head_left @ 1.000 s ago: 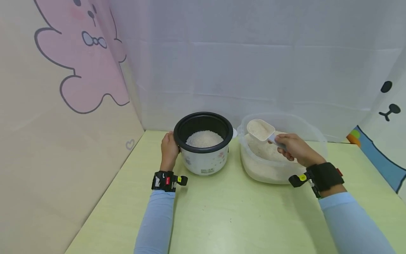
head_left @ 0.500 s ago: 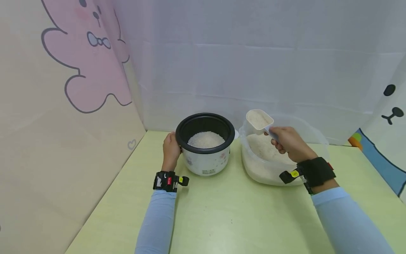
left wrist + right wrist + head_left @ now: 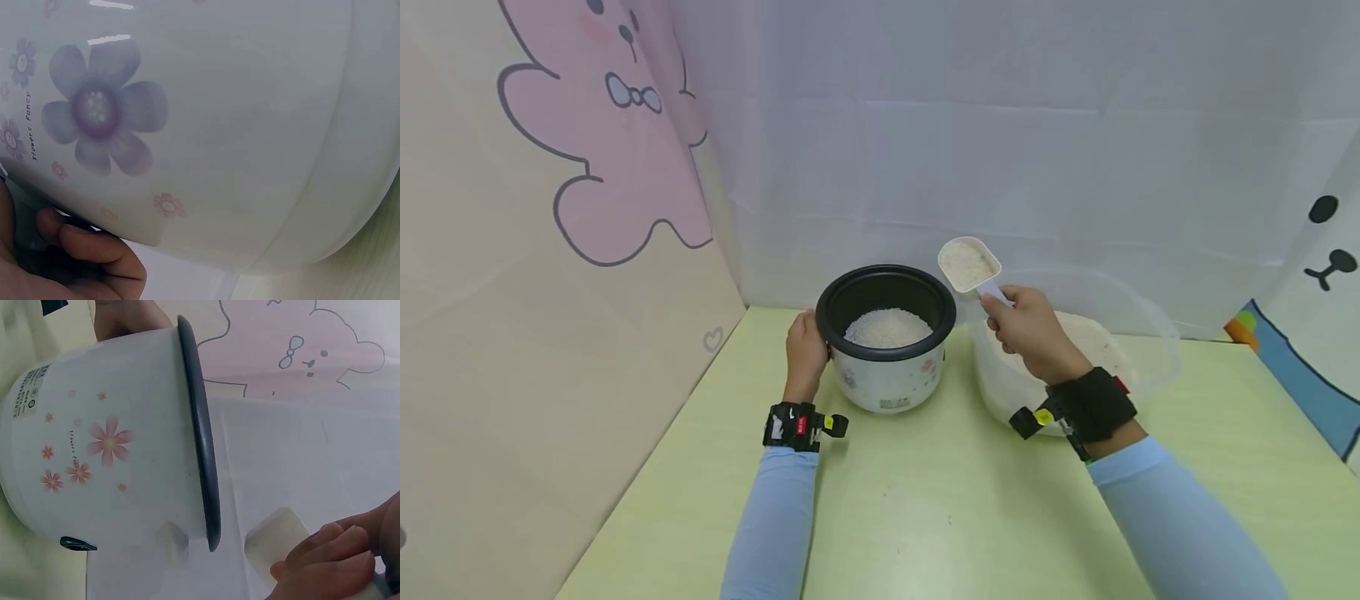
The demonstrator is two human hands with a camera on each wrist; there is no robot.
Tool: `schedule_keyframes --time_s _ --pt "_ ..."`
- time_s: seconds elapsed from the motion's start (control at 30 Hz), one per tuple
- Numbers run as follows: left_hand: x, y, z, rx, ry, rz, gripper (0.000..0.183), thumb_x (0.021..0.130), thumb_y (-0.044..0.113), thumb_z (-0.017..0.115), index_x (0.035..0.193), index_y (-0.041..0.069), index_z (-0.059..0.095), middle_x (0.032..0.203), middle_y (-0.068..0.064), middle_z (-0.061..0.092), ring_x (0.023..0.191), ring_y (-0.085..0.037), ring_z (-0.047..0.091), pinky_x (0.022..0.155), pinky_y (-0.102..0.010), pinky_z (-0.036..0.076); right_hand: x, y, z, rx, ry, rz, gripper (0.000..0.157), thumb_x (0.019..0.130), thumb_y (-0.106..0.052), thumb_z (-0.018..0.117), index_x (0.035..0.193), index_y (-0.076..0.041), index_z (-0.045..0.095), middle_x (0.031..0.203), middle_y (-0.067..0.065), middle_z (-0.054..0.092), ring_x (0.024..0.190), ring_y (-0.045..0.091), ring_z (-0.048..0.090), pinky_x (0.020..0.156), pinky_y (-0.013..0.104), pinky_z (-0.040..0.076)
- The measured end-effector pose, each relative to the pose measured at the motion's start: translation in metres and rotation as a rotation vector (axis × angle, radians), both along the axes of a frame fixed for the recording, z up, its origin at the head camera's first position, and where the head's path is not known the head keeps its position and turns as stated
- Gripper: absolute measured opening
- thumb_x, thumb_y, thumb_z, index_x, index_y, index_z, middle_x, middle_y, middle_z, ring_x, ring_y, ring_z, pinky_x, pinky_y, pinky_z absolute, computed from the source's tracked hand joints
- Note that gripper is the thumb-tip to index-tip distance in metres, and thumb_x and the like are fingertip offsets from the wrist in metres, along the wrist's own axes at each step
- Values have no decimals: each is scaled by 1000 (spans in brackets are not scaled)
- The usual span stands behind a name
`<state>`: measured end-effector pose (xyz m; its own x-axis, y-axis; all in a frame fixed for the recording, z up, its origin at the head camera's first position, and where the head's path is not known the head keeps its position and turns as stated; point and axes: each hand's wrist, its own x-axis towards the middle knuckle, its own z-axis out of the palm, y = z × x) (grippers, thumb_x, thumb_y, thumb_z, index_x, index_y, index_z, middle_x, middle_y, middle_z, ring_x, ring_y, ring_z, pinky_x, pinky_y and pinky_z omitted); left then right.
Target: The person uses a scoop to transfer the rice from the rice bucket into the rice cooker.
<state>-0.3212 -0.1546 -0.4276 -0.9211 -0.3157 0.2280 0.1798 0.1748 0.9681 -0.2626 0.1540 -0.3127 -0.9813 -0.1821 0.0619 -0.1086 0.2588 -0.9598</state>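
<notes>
A white rice cooker [image 3: 887, 385] with a black rim and flower prints stands on the table, rice [image 3: 887, 328] heaped inside. My left hand [image 3: 806, 354] grips its left side; in the left wrist view the fingers [image 3: 94, 247] curl in at the cooker's wall, and what they hook round is partly hidden. In my right hand [image 3: 1033, 333] is the handle of a white scoop [image 3: 968, 265], level and full of rice. It hangs just right of the cooker's rim, higher than the tub. The right wrist view shows the scoop [image 3: 275, 540] close beside that rim.
Behind my right forearm sits a translucent plastic tub [image 3: 1153, 367] holding more rice [image 3: 1090, 337]. A pale curtain [image 3: 925, 167] hangs along the table's back edge, and a printed cloth [image 3: 587, 333] borders the left. The light green tabletop [image 3: 925, 508] stretches toward me.
My right hand has carried the full scoop up and left, from over the tub to beside the cooker. The left hand stays on the cooker.
</notes>
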Motion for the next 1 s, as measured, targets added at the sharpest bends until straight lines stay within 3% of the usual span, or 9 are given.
schedule_keyframes --time_s 0.1,0.27,0.43,0.77,1.0 --pt "0 -2 -2 -9 -8 7 32 105 30 31 85 12 48 68 -5 41 50 -15 40 44 -25 35 -1 -12 -3 82 102 -25 27 104 -20 47 94 4 51 70 5 42 50 8 30 45 25 27" --pt "0 -3 -3 1 2 5 31 105 29 31 85 13 47 66 -4 41 49 -15 40 44 -25 35 -2 -28 -4 262 263 -79 27 101 -16 51 115 6 60 65 3 39 46 10 32 44 26 29" --pt "0 -1 -2 5 14 0 30 104 27 31 84 12 48 66 -4 41 48 -14 39 43 -25 34 -4 -34 -6 350 306 -83 30 102 -17 51 121 4 59 63 5 42 45 14 34 45 28 30" --pt "1 0 0 -10 23 4 30 104 24 31 83 11 48 66 -5 42 47 -14 40 43 -26 33 -11 -39 -6 505 377 -141 29 102 -18 50 116 7 58 84 16 58 59 25 49 52 33 37" --pt "1 -1 0 -4 11 1 29 104 26 32 86 11 49 67 -5 42 48 -13 39 43 -26 34 -16 -49 -7 571 429 -169 26 101 -20 51 109 4 58 85 17 60 66 30 55 57 39 42"
